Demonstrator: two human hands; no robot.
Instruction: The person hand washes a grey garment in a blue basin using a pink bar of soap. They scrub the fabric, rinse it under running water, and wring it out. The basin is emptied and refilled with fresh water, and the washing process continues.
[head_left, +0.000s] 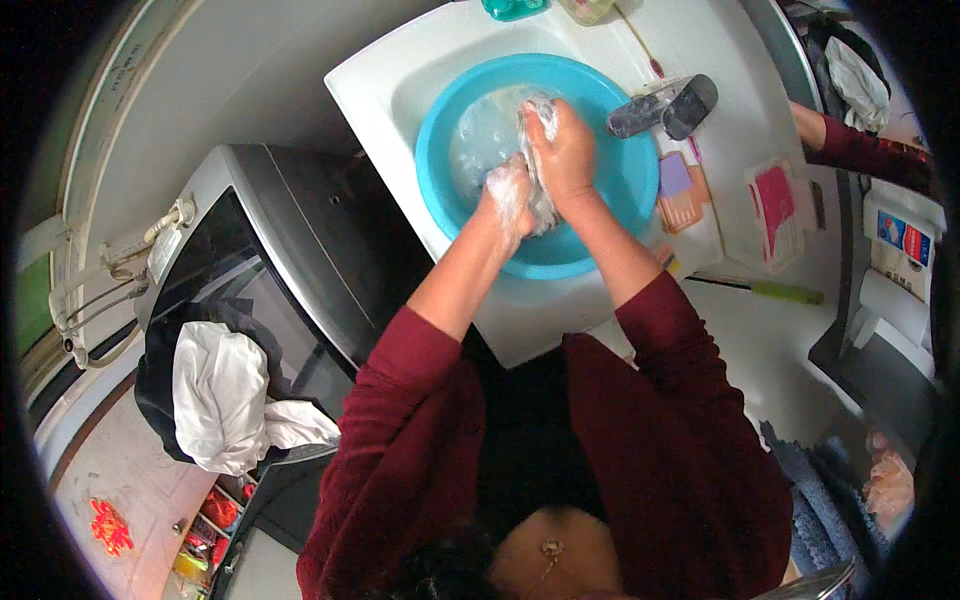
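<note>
Both hands hold a wet, sudsy greyish cloth (534, 161) over a round blue plastic basin (433, 180) of cloudy, soapy water (476, 127). My left hand (508, 196), lathered with foam, closes on the cloth's lower left side. Higher up and to the right, my right hand (562, 146) has its fingers curled around the upper part of the cloth. The basin stands in a white washbasin (375, 75). Against the basin's right rim lies a faucet (664, 109), its spout reaching over the basin.
On the right ledge are a purple soap bar (674, 175), an orange soap dish (682, 206) and a green-handled tool (786, 292). A teal container (514, 6) stands at the top. White cloth (221, 397) lies on a dark washing machine (300, 225) at left. A mirror (870, 97) edges the right.
</note>
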